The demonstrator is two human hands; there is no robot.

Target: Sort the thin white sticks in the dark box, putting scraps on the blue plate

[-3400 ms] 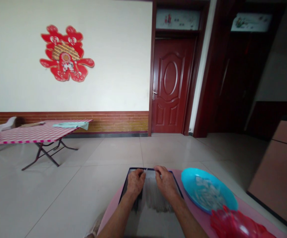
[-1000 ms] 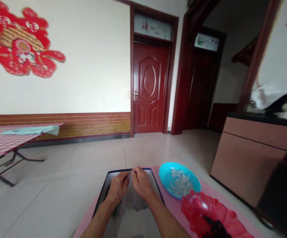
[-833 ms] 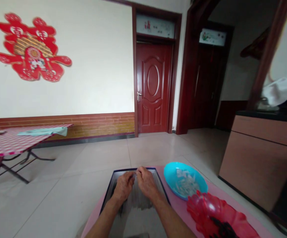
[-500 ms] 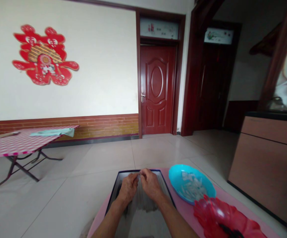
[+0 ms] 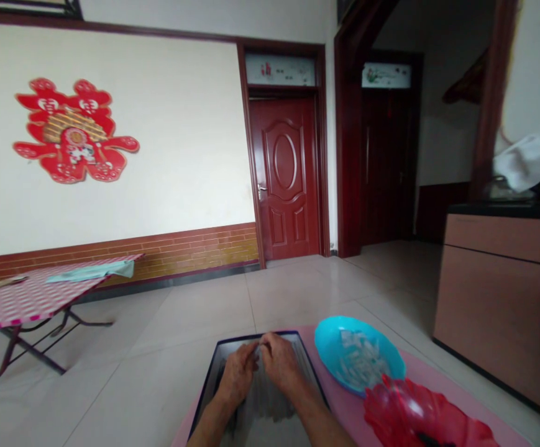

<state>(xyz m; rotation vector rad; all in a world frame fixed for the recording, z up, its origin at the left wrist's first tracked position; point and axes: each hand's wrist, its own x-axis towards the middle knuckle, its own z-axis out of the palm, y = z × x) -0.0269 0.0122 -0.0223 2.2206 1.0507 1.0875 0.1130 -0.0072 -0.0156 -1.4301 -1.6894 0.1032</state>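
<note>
Both my hands work close together over a shallow tray with a dark blue rim (image 5: 314, 367). My left hand (image 5: 238, 374) has its fingers pinched together, and my right hand (image 5: 279, 361) pinches just beside it. Whatever is between the fingertips is too small to make out. Pale thin strips (image 5: 270, 402) lie side by side in the tray under my hands. Something dark and narrow (image 5: 233, 419) lies along the tray's left side, partly hidden by my left wrist.
Right of the tray, a bright blue bowl (image 5: 324, 355) holds many whitish translucent pieces (image 5: 365, 359). Nearer me is a red glossy wavy-edged dish (image 5: 421, 406) with something dark in it. All stand on a pink surface (image 5: 339, 410). A checked folding table (image 5: 32, 298) is at left, a cabinet (image 5: 498, 298) at right.
The view has tilted up and turned slightly, so the room has shifted in the picture. My hands stay pinched together over the tray, the left fingers now slightly lower.
</note>
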